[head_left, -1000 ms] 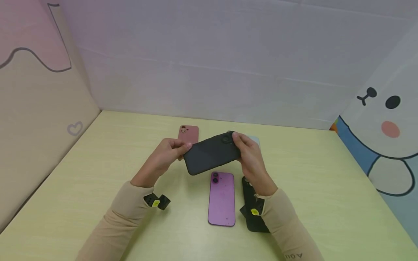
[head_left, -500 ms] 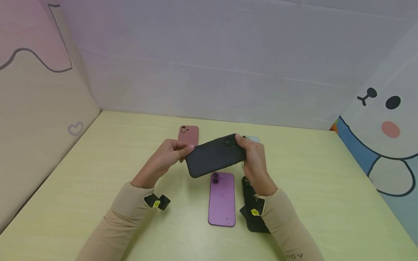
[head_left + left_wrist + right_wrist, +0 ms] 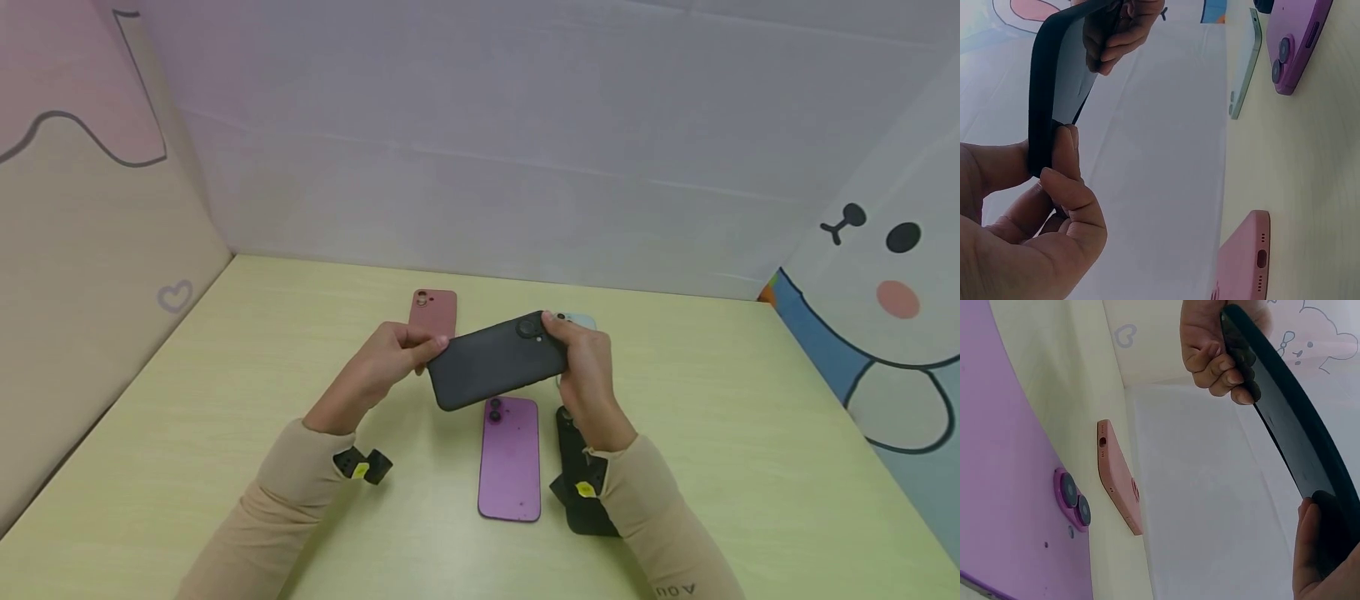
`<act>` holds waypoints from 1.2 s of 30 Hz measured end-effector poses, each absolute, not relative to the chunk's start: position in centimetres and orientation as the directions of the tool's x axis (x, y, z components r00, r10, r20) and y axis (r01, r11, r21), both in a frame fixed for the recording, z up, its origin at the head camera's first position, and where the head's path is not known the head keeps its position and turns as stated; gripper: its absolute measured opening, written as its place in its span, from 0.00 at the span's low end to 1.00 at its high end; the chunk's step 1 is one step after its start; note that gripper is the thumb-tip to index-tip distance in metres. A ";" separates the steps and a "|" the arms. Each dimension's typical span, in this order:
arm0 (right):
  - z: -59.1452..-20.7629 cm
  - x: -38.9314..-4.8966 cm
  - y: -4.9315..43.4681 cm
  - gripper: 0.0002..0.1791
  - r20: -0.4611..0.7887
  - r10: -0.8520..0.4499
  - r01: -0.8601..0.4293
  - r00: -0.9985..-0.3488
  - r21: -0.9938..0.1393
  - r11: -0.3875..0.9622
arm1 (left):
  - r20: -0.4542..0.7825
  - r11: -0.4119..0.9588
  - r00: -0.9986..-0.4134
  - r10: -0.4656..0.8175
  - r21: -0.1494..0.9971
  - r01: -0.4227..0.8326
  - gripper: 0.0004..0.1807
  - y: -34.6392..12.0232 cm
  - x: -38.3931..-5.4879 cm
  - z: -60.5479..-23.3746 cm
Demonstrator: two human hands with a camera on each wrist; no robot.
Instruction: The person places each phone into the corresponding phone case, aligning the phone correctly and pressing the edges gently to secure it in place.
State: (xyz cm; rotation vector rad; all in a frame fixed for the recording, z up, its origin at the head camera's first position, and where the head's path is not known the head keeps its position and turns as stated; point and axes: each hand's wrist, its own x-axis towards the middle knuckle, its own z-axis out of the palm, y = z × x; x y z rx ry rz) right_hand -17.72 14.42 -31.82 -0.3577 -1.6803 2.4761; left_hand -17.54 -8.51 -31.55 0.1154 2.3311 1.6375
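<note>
Nearest: purple smartphone (image 3: 510, 458) flat on the table (image 3: 420, 550), lens end toward 12 o'clock. Just beside it at 3 o'clock, a 2nd black smartphone (image 3: 588, 518), lying lengthwise too, partly hidden by the right sleeve (image 3: 663, 517); cased or bare, cannot tell.

Further out: matte-black smartphone (image 3: 491, 362), held up over the table, back toward the head camera, glossy face turned away. Long axis slants across, plain end about 8 o'clock, camera end about 2. It lies at 3 o'clock from the left hand (image 3: 390, 358), 9 o'clock from the right hand (image 3: 587, 358); neither is nearer, as both touch it. Purple smartphone sits at its 6.

Left hand: narrow pinch, thumb and curled fingers on the rim at the plain end. Right hand: fuller grip on the camera end, thumb tip beside the camera, fingers round to the glossy face.

Farthest: pink smartphone (image 3: 432, 312) at the held phone's 10 o'clock; pale smartphone (image 3: 581, 320) at 2, mostly hidden.
</note>
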 end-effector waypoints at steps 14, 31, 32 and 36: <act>-31.7 -17.6 15.3 0.03 -0.243 0.054 0.190 -0.969 -0.864 -0.466 | -0.191 0.390 -0.927 0.324 0.919 -0.053 0.13 -8.8 -17.7 -32.0; -31.6 -17.5 15.1 0.07 -0.238 0.043 0.188 -0.970 -0.852 -0.489 | -0.148 0.391 -0.835 0.530 0.916 0.085 0.10 -8.5 -17.7 -32.3; -31.6 -17.5 15.0 0.06 -0.237 0.041 0.187 -0.971 -0.853 -0.487 | -0.142 0.392 -0.833 0.535 0.915 0.096 0.10 -8.5 -17.6 -32.3; -31.7 -17.5 15.0 0.05 -0.238 0.031 0.196 -0.971 -0.860 -0.471 | -0.143 0.407 -0.860 0.489 0.910 0.081 0.11 -8.4 -17.5 -32.1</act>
